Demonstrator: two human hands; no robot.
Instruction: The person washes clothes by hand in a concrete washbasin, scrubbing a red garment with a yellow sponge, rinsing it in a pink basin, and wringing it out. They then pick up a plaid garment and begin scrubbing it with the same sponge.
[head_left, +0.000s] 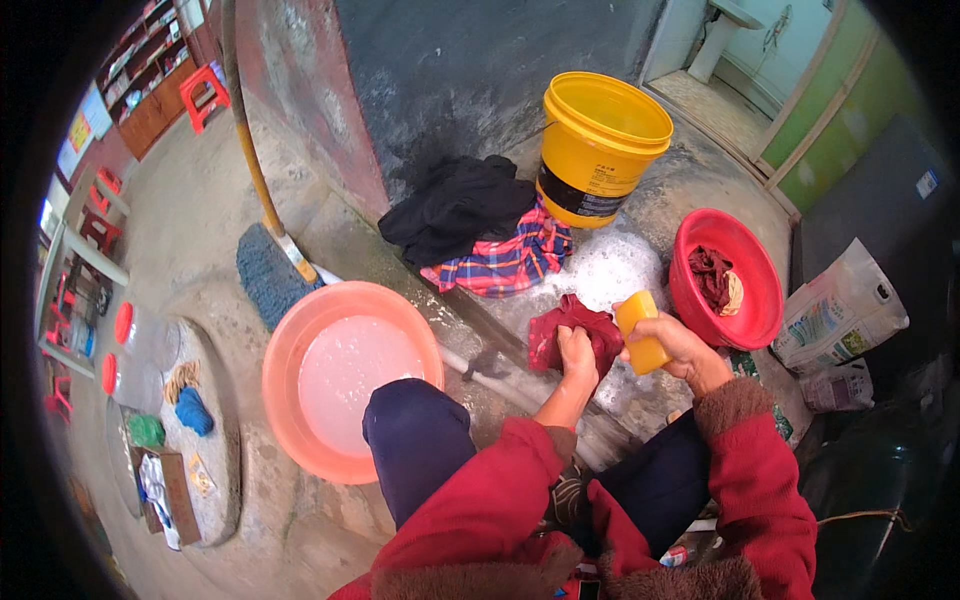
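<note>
My left hand (577, 355) grips a wet dark red cloth (549, 334), which is bunched up and hangs above the sudsy floor. Close to its right side, my right hand (675, 346) holds a yellow bar of soap (640, 330) upright between thumb and fingers. White foam (613, 264) covers the floor beyond both hands. A red plastic basin (766, 289) with dark red and cream cloths (710, 274) inside stands to the right. On the left, an orange-pink plastic basin (279, 375) holds cloudy water. A plaid cloth (504, 264) and black clothing (459, 202) lie heaped behind the foam.
A yellow bucket (592, 161) stands near the wall behind the foam. A mop (274, 270) leans at the left, its head beside the orange-pink basin. A pale pipe (491, 386) runs along the floor before me. White bags (840, 315) stand at the far right.
</note>
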